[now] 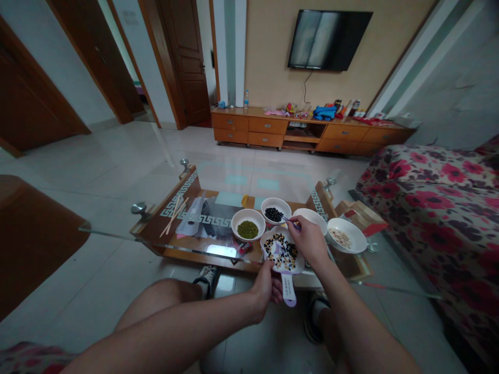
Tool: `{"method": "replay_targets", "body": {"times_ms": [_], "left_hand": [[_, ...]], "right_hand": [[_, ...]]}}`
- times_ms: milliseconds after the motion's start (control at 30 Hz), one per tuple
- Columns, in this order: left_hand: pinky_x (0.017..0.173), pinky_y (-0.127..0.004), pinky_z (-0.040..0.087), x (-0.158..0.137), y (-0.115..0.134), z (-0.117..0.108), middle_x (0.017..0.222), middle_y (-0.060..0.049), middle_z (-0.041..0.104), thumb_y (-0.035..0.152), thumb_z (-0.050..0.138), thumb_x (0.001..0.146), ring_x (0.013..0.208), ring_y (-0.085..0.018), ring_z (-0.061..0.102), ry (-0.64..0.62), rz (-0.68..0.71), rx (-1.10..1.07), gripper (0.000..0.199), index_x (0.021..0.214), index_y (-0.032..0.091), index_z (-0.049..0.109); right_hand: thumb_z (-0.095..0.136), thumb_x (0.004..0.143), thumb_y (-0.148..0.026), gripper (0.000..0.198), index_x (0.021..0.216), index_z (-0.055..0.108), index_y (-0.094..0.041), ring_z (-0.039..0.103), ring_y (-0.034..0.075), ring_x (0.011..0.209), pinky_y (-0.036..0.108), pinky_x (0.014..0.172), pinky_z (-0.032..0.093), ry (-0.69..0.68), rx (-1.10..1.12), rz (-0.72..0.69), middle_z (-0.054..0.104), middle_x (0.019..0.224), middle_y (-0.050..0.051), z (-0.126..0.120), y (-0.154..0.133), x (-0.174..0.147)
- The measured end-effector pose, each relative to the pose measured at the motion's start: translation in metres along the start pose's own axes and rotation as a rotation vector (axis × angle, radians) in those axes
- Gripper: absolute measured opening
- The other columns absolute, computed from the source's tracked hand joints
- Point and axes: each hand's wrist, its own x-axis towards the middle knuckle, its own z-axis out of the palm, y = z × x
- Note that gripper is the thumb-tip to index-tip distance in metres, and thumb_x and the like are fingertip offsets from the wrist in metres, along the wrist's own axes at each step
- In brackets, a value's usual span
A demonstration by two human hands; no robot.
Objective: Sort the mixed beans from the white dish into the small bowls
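My left hand (268,286) grips a white, purple-edged dish with a handle (289,291) at the table's near edge; mixed black, yellow and pale beans (286,254) lie scattered in it. Above the dish, my right hand (307,236) is closed on a thin dark tool (291,223) that looks like tweezers. Its tip reaches the black beans (273,214) in a white bowl (287,205). Left of that stands a bowl (235,222) of green beans (248,229). Partly behind my right hand is another white bowl (314,214), its contents mostly hidden. A bowl (357,241) with pale pieces (340,238) stands farther right.
The bowls rest on a glass-topped table (212,234). Wooden chopsticks (173,218) and a clear plastic sheet (192,215) are on the left, and a brown paper bag (360,215) is on the right. A flowered sofa (440,208) flanks the table; a low cabinet (268,124) stands beyond.
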Motion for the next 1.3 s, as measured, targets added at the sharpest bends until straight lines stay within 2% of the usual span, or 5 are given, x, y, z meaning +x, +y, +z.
{"method": "replay_targets", "body": {"times_ms": [100, 200, 433, 667, 1300], "left_hand": [[0.048, -0.025, 0.022, 0.000, 0.000, 0.000, 0.047, 0.000, 0.047, 0.047, 0.014, 0.094, 0.039, -0.010, 0.040, 0.001, 0.007, -0.003, 0.060, 0.058, 0.017, 0.051], [0.048, -0.025, 0.023, 0.000, 0.000, 0.000, 0.047, 0.000, 0.047, 0.047, 0.015, 0.094, 0.038, -0.010, 0.040, -0.004, 0.012, -0.002, 0.060, 0.059, 0.016, 0.052], [0.048, -0.025, 0.023, 0.002, -0.001, 0.000, 0.047, 0.000, 0.049, 0.051, 0.016, 0.094, 0.038, -0.010, 0.042, -0.014, 0.006, -0.006, 0.059, 0.059, 0.017, 0.051], [0.046, -0.025, 0.022, 0.000, -0.001, 0.000, 0.046, 0.002, 0.046, 0.049, 0.016, 0.093, 0.037, -0.011, 0.043, -0.018, 0.037, -0.028, 0.056, 0.060, 0.018, 0.050], [0.048, -0.025, 0.023, 0.001, -0.003, 0.000, 0.046, 0.002, 0.045, 0.050, 0.016, 0.093, 0.039, -0.011, 0.042, -0.016, 0.052, -0.033, 0.055, 0.063, 0.018, 0.050]], "right_hand": [[0.047, 0.091, -0.046, 0.032, 0.100, 0.067, -0.023, 0.066, 0.021, 0.081, 0.027, 0.066, 0.041, -0.003, -0.009, 0.019, 0.073, 0.087, 0.006, -0.004, 0.002, -0.003], [0.048, 0.090, -0.046, 0.031, 0.098, 0.067, -0.022, 0.066, 0.020, 0.078, 0.027, 0.067, 0.041, -0.030, -0.006, -0.022, 0.072, 0.086, 0.006, -0.009, 0.006, -0.008], [0.049, 0.089, -0.042, 0.027, 0.093, 0.066, -0.021, 0.062, 0.017, 0.069, 0.025, 0.060, 0.036, -0.314, -0.025, -0.176, 0.070, 0.080, 0.005, -0.012, 0.013, -0.022], [0.050, 0.088, -0.039, 0.022, 0.091, 0.064, -0.022, 0.061, 0.015, 0.070, 0.023, 0.061, 0.033, -0.406, -0.062, -0.219, 0.069, 0.081, 0.003, -0.007, 0.011, -0.026], [0.051, 0.089, -0.037, 0.022, 0.093, 0.066, -0.022, 0.061, 0.016, 0.073, 0.024, 0.060, 0.032, -0.450, -0.124, -0.238, 0.071, 0.087, 0.005, -0.002, 0.008, -0.026]]}}
